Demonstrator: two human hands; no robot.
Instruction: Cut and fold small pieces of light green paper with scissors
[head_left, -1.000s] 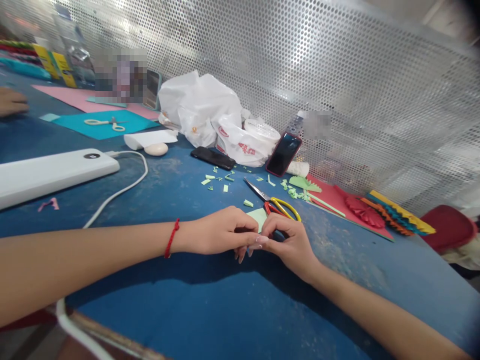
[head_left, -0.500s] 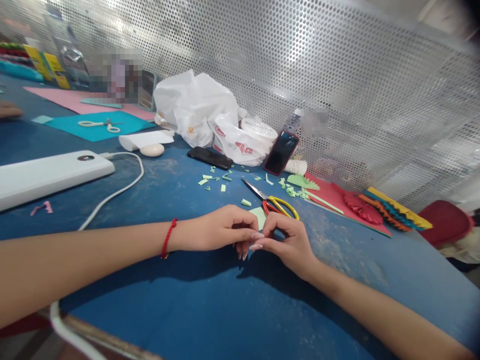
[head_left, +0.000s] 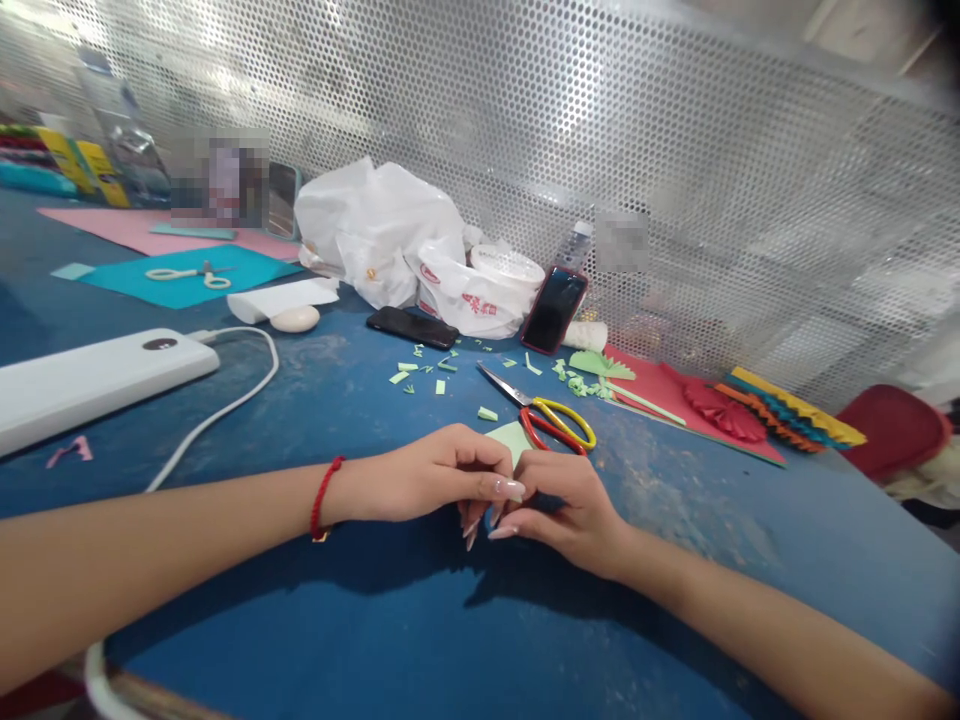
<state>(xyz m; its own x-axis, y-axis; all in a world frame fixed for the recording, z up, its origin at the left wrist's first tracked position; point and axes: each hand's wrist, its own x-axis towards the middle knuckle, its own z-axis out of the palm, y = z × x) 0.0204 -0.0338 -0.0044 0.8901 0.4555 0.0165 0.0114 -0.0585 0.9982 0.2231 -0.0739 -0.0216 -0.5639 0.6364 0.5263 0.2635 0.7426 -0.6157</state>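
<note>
My left hand point(head_left: 442, 480) and my right hand point(head_left: 570, 515) meet at the middle of the blue table point(head_left: 360, 640), fingertips interlaced. Long polished nails show. A piece of pale green paper point(head_left: 510, 440) sticks out from between my fingers, its lower part hidden by them. Just beyond my right hand lie open scissors point(head_left: 555, 425) with red and yellow handles, not touched. Small green paper scraps point(head_left: 427, 375) are scattered farther up the table. A red cord bracelet point(head_left: 321, 498) circles my left wrist.
A white power bank point(head_left: 97, 390) and its cable lie to the left. Two phones, a white plastic bag point(head_left: 375, 235) and a bottle stand before a perforated metal screen point(head_left: 750, 170). Red card point(head_left: 720, 420) with paper fans lies right; teal card point(head_left: 180, 278) holds white scissors.
My hands have drawn closer and my fingers have shifted around the green paper. The view has tilted slightly. A person's hand at the far left edge has gone from view.
</note>
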